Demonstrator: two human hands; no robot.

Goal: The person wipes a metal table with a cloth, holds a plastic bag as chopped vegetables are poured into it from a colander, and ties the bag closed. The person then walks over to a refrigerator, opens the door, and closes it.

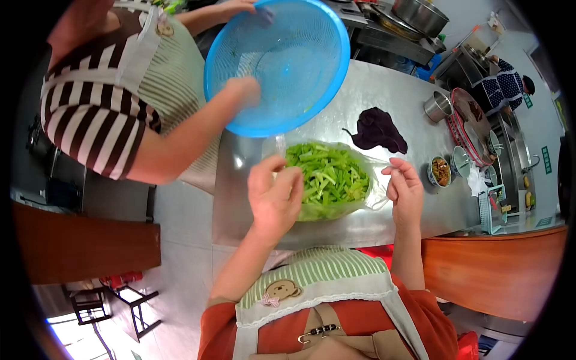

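A clear plastic bag [324, 212] full of chopped green vegetable pieces [333, 179] rests on the steel table in front of me. My right hand [405, 191] pinches the bag's edge on the right and draws it out sideways. At the bag's left side my left hand [275, 193] has its fingers curled together on the rim, slightly blurred. Beyond the bag, a person in a striped shirt tilts a blue plastic colander [287, 72] with both hands; its inside shows only a few green scraps.
A dark purple cloth [379, 131] lies on the steel table [234, 210] behind the bag. To the right stand a metal cup [438, 107], a bowl of brown food [440, 172], a round chopping board [471, 123] and a light-blue basket [492, 210]. Another person [507, 84] is farther back.
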